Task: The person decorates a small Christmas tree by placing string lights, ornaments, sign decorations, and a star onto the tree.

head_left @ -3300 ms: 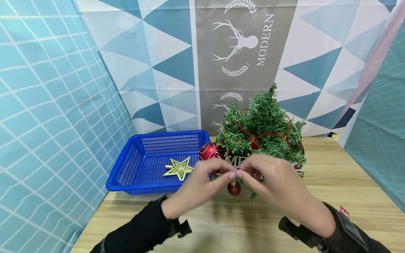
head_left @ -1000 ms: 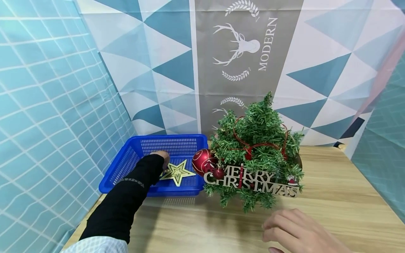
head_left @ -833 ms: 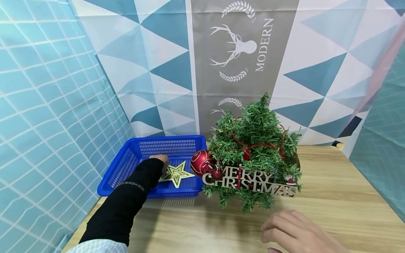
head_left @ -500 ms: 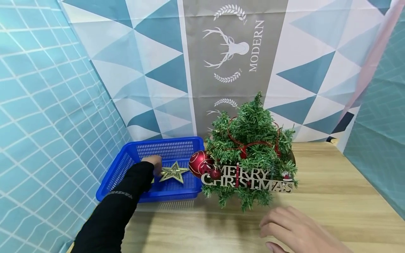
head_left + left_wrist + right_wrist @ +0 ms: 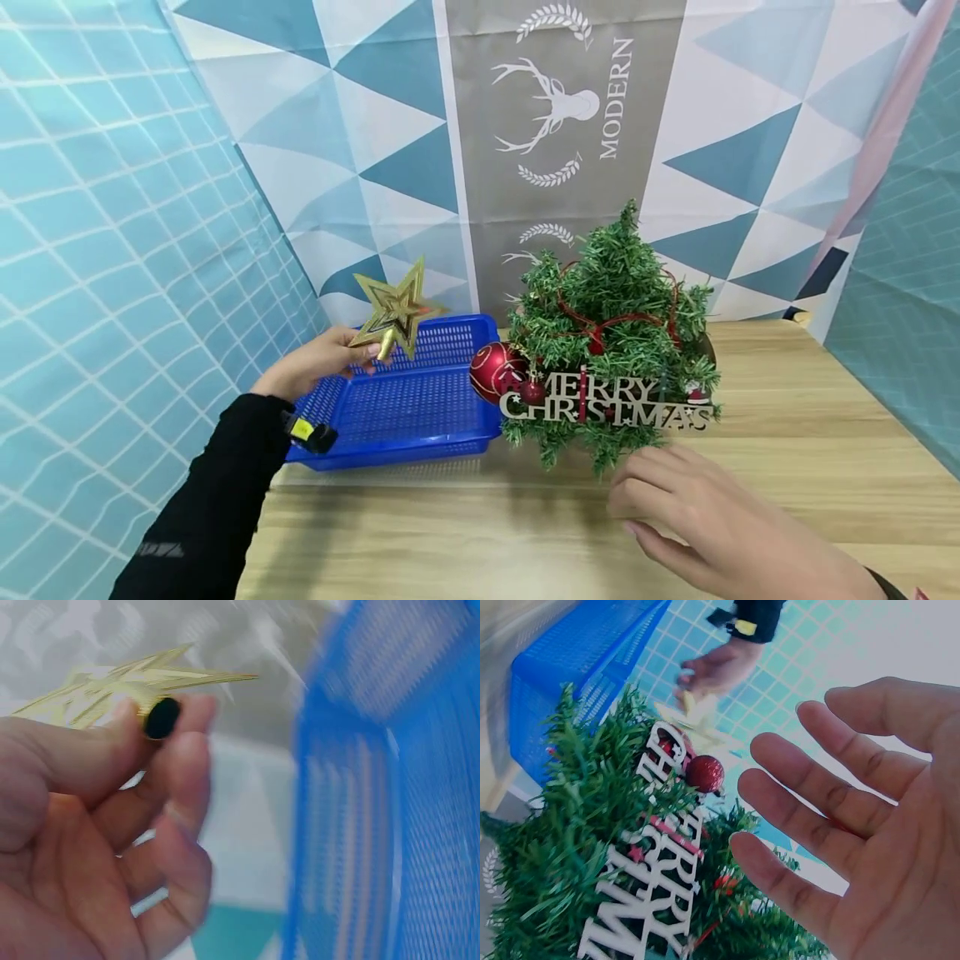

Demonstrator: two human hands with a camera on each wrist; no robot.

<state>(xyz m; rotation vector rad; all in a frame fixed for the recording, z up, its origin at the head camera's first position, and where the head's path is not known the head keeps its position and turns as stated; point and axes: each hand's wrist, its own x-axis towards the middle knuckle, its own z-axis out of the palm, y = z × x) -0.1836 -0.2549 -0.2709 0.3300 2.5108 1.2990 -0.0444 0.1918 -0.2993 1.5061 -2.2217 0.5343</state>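
Note:
My left hand (image 5: 322, 360) pinches a gold star tree topper (image 5: 397, 307) by its short tubular base, holding it up over the left end of the blue basket (image 5: 405, 442). In the left wrist view the thumb and fingers (image 5: 191, 776) close on that base, whose dark hollow end faces the camera. My right hand (image 5: 693, 512), with relaxed, slightly bent fingers, is just in front of a small green Christmas tree (image 5: 618, 283) and holds nothing. The tree bears a "MERRY CHRISTMAS" sign (image 5: 607, 408), a small red bauble (image 5: 532, 392) and red cord. Its tip is bare.
A large red bauble (image 5: 495, 371) with gold swirls sits between basket and tree. All of it stands on a wooden table (image 5: 450, 533). A patterned curtain (image 5: 562, 167) hangs behind, with a blue tiled-print sheet (image 5: 112, 250) at the left and another at the right.
My hands have parted from in front of the tree. My left hand went into the basket, took the star and lifted it out. My right hand has stayed in front of the tree, lately shifting slightly.

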